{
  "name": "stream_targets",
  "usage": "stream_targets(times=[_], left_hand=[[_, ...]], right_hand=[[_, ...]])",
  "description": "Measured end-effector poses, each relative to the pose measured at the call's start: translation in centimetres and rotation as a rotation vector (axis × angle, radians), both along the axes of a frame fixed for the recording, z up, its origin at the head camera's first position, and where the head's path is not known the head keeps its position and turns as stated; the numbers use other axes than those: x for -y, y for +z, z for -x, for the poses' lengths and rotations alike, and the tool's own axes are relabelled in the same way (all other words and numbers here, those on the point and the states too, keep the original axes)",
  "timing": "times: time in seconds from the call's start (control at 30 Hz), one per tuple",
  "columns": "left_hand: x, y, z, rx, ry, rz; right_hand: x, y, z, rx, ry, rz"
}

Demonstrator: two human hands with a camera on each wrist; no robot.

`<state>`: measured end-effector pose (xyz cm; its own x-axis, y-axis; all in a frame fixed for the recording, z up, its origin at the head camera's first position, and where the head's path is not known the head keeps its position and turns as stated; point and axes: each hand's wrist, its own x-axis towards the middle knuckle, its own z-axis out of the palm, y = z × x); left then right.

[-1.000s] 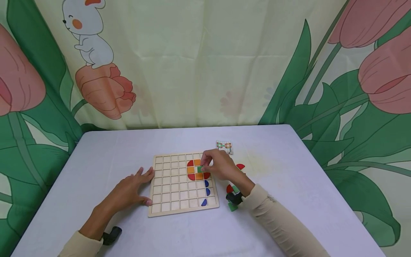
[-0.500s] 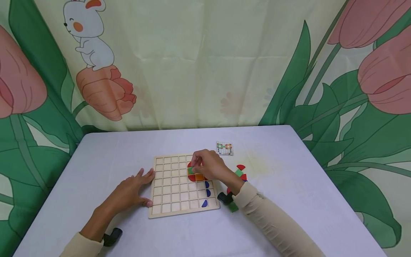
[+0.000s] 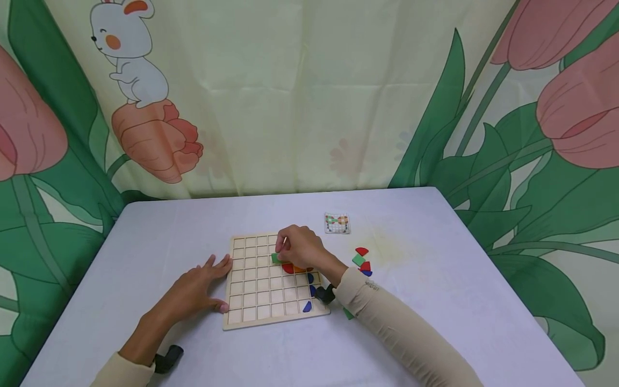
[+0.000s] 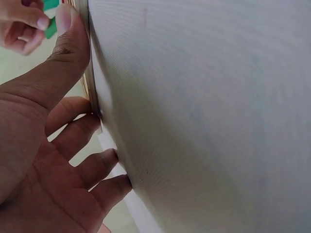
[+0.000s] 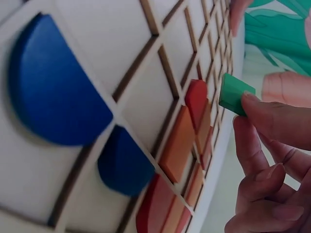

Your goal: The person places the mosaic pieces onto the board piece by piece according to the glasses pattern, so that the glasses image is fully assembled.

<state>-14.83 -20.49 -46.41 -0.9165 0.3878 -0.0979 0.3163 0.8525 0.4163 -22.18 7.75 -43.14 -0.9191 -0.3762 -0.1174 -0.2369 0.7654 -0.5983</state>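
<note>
A wooden grid board (image 3: 263, 293) lies on the white-covered table. My right hand (image 3: 303, 250) pinches a green square tile (image 5: 236, 94) between thumb and fingers, over the board's upper part. In the right wrist view the tile is tilted and apart from the cells. Red rounded tiles (image 5: 196, 103) and orange square tiles (image 5: 176, 145) sit in the cells below it, partly hidden by my hand in the head view. Blue tiles (image 5: 58, 82) lie along the board's right side. My left hand (image 3: 198, 285) touches the board's left edge with spread fingers and thumb.
A small pattern card (image 3: 337, 223) lies behind the board to the right. Loose tiles, among them a red one (image 3: 361, 251) and a green one (image 3: 358, 260), lie right of the board. Another green tile (image 3: 347, 314) is partly under the right sleeve (image 3: 387, 317).
My right hand has moved left across the board with the green tile, from above the red and orange tiles to their left. The left hand stays at the board's edge.
</note>
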Motion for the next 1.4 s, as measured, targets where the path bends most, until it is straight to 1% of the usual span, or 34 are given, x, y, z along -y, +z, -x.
stream_targets(times=[0.23,0.47,0.67,0.9,1.13,1.4], left_hand=[[-0.1,0.1,-0.1,0.005,0.006,-0.001],[-0.2,0.1,-0.1,0.003,0.022,0.009],[-0.1,-0.1,0.0,0.011,0.023,0.010],[-0.2,0.0,0.0,0.011,0.025,0.019],[-0.3,0.3,-0.1,0.012,0.021,0.016],[-0.2,0.2,-0.1,0.008,0.016,0.005]], right_hand=[[0.8,-0.7,0.5,0.007,-0.019,-0.052],[1.0,-1.1,0.8,0.005,-0.008,-0.059],[1.0,-1.2,0.7,-0.010,-0.013,-0.084],[0.2,-0.9,0.3,-0.033,-0.013,-0.052],[-0.8,-0.1,-0.4,-0.026,-0.028,-0.049],[-2.2,0.4,-1.3,0.001,-0.049,-0.022]])
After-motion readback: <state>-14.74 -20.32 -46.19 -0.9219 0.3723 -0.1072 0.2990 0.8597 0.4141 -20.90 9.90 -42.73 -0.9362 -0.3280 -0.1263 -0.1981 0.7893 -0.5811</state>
